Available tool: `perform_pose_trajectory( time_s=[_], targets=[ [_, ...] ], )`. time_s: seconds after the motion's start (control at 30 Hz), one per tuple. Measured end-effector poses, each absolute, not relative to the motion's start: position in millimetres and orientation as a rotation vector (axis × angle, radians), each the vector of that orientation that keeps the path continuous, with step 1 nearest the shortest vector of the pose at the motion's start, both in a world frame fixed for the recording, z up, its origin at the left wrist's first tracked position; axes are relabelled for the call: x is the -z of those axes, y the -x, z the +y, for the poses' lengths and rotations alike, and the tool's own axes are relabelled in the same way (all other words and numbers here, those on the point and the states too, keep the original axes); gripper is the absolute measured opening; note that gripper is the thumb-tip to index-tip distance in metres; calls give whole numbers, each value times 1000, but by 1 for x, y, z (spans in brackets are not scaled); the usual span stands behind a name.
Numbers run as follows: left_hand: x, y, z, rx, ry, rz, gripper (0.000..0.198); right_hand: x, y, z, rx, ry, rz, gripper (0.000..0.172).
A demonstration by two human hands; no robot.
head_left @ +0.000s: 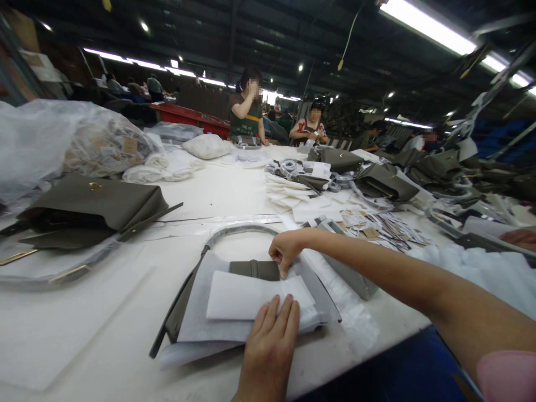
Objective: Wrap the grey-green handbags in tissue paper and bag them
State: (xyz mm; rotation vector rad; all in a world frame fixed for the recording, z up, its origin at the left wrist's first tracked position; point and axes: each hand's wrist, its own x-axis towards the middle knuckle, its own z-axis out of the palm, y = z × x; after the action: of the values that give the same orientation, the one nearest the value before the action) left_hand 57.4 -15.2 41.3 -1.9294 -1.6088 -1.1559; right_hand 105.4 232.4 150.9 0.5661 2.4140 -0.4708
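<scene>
Left hand (pixel 272 335) lies palm-down with fingers outstretched on a folded white sheet (pixel 237 296), gripping nothing; right hand (pixel 288 251) is curled at a small olive piece (pixel 243 269), its hold unclear. Under both, at center, lies an olive bag (pixel 179 314) covered with tissue paper (pixel 195 318). At 10 o'clock, a second bag (pixel 125 201) gapes, dark inside; beyond, a clear plastic sack (pixel 104 139) holds brown pieces. White tabletop (pixel 230 190) shows at 8 and 11 o'clock, its near edge at 5. At 12, a person (pixel 247 120) stands under strip lights (pixel 429 25)
</scene>
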Motion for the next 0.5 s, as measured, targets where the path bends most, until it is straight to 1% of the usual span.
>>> perform_pose_trajectory(
  time_s=[0.13,0.2,0.3,0.4,0.43,0.47,0.5],
  targets=[
    [-45,-53,-17,1030,1993,-1596,42,-152,-117,245,434,-737,2539,24],
    [-45,-53,-18,989,2016,-1589,39,-156,-128,239,407,-834,2624,25],
    [-42,-56,-16,1079,1951,-1585,42,-156,-148,212,484,-814,2680,41],
    [-37,-58,-13,1152,1894,-1561,44,-147,-160,188,567,-803,2673,72],
    [-36,-57,-12,1142,1898,-1547,43,-143,-161,185,620,-843,2651,78],
    [-35,-55,-11,1120,1906,-1527,41,-139,-160,185,686,-892,2617,80],
    [-34,-53,-9,1095,1912,-1500,39,-136,-158,188,759,-933,2576,77]
  ],
)
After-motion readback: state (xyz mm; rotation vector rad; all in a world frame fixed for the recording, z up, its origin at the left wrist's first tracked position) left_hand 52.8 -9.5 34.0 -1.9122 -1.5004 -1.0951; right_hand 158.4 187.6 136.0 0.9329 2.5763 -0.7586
